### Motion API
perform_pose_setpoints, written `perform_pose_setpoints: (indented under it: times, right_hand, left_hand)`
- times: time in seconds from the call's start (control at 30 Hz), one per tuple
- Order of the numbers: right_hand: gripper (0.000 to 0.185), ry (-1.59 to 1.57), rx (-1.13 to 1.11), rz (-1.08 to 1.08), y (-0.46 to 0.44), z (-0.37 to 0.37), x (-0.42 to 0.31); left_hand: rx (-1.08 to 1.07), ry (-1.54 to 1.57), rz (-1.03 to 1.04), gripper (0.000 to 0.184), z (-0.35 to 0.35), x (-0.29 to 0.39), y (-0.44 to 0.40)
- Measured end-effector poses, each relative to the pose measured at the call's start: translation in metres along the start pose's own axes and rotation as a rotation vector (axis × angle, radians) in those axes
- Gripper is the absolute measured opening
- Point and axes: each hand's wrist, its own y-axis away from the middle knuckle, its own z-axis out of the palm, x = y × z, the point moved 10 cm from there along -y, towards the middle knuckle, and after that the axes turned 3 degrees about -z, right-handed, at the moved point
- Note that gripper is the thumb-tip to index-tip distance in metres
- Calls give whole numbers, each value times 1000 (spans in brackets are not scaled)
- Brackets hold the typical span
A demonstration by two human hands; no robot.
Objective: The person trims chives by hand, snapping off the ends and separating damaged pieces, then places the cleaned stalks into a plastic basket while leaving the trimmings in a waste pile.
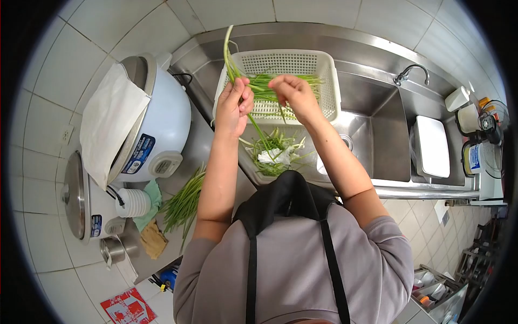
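My left hand point(235, 105) is closed around a few spring onions point(229, 48), their pale ends pointing up and green leaves trailing down below the fist. To its right, my right hand point(297, 97) is pinched over the basket. A thin green strand hangs just under its fingertips; what the pinch holds is unclear. Beneath both hands stands a white perforated basket point(330, 75) with a bunch of green onions point(263, 88) lying in it. Nearer to me, a heap of green trimmings point(264, 144) lies with crumpled white plastic point(274, 156) on the steel surface.
More long green stalks point(183, 204) lie on the counter at left, beside large rice cookers point(172, 119) and a stack of white cups point(133, 202). A steel sink point(386, 135) with a faucet point(413, 73) is at right, with a white-lidded container point(433, 146) beyond it.
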Motion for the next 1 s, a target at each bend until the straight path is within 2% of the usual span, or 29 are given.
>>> perform_pose_setpoints:
  times: [0.03, 0.07, 0.17, 0.27, 0.37, 0.4, 0.53, 0.63, 0.7, 0.77, 0.87, 0.97, 1.0]
  right_hand:
    - [16, -145, 40, 89, -1, -6, 15]
    - [16, -302, 54, 85, -8, -12, 29]
    - [15, -322, 163, -24, -7, -12, 13]
    - [15, -328, -86, 63, 2, 19, -9]
    - [16, 44, -109, -164, -2, 36, -27]
    - [16, 146, -74, -158, -1, 32, -29]
    - [18, 597, 12, -136, 19, 18, -55]
    - [22, 932, -279, -64, 40, 38, -4]
    - [26, 1128, -467, 165, 63, 50, 60]
    - [28, 1192, -577, 264, 83, 54, 124]
    - [29, 1193, -492, -88, 93, 59, 132]
    - [26, 1166, -483, -26, 64, 54, 74]
    - [23, 1076, -400, -27, 50, 47, 39]
  left_hand:
    - [0, 35, 26, 23, -3, 1, 2]
    - [-2, 69, 50, 23, -5, 2, 3]
    - [100, -53, -14, 23, -16, -2, 6]
    - [127, -193, -96, 22, -13, -18, 10]
    - [115, -337, -144, 22, -12, -35, 12]
    - [124, -360, -164, 24, -12, -38, 12]
    - [103, -264, -21, 24, -13, -9, 16]
    - [127, -163, 64, 24, -22, 9, 18]
    - [109, -146, 78, 25, -20, 14, 17]
    - [88, -115, 62, 26, -22, 8, 15]
    - [56, -65, -23, 24, -23, -1, 18]
    - [54, 11, -132, 22, -22, -12, 24]
    - [59, 39, -166, 21, -21, -16, 26]
